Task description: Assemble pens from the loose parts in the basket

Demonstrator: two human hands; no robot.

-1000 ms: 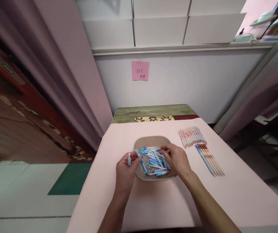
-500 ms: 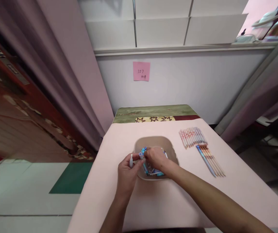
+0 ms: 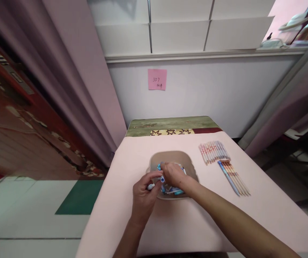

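My left hand [image 3: 143,195] is closed at the left side of a beige plastic box [image 3: 170,154]. A small white and light-blue pen part [image 3: 150,186] sticks out between its fingers. At its thumb and index fingertips is a blue hollow pen tube [image 3: 162,179], its open end facing me. My right hand [image 3: 174,174] reaches over the box with its fingers curled together, right against the tube; what they grip is hidden. Inside the box lie several blue and white pen parts [image 3: 179,192], partly covered by my right hand.
On the table's right side lie a row of pale pens with red markings [image 3: 214,152] and, nearer me, a row of orange-beige pens with one blue pen [image 3: 228,178]. A pale pink cloth [image 3: 121,172] covers the table. A pink note [image 3: 157,79] is on the wall behind.
The white pen part in my left hand has tipped from upright to nearly lying sideways. The blue tube has moved slightly right and down, and my left fingers reach further toward my right hand.
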